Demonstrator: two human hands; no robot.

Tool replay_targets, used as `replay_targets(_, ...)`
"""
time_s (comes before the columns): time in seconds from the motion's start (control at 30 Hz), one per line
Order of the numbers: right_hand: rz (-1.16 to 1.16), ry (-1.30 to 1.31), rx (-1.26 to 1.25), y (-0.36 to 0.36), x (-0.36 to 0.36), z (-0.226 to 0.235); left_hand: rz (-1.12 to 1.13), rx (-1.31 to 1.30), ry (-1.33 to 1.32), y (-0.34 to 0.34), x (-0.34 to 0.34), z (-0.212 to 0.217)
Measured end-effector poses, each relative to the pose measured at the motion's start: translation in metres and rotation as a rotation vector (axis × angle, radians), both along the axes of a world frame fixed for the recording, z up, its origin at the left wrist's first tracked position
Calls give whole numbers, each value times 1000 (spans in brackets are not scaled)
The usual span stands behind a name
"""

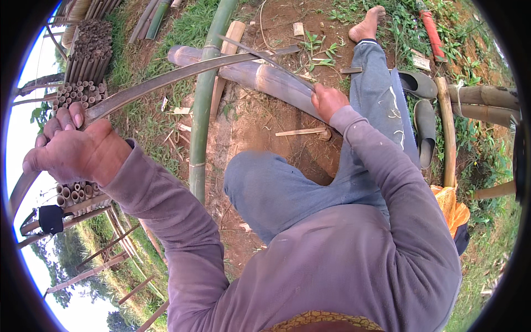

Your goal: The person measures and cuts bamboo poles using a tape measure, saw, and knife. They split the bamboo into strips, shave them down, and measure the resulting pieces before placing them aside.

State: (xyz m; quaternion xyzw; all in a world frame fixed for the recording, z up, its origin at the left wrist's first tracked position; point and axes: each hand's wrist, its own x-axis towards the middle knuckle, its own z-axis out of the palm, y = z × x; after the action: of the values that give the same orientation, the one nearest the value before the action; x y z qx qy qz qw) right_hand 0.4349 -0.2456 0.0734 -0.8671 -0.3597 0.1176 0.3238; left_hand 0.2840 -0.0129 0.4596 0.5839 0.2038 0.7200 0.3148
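Running lengthwise right and away from left hand [88, 148], fingers curled on it — strip [166, 78]; far end crossing knife [287, 72] — gripped, right hand [330, 103].

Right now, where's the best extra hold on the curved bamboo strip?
Likely the bare span between the left hand and green pole, from above: the curved bamboo strip is long, narrow and uncovered there, away from the right hand's blade.

I am counting one left hand [97, 152], one right hand [329, 102], one knife [293, 76], one bamboo strip [166, 79]; I am seeing one bare foot [367, 25], two dark shoes [425, 127], one black bag [51, 219], one orange sack [451, 207].
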Motion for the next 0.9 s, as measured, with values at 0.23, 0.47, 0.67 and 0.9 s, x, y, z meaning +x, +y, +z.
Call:
replay_targets(0.23, 34, 70, -94, -18, 4, 3, 21, -10, -26, 6, 4, -4)
replay_targets(0.47, -13, 108, -135, -13, 19, -14, -395, -1, -10, 46, -19, -3)
replay_targets(0.67, -38, 114, -152, 13, 53, -29, -552, 0, 20, 64, -25, 2)
replay_targets(0.9, 53, 156, -322, 20, 69, -15, -503, -13, -30, 73, -29, 1)
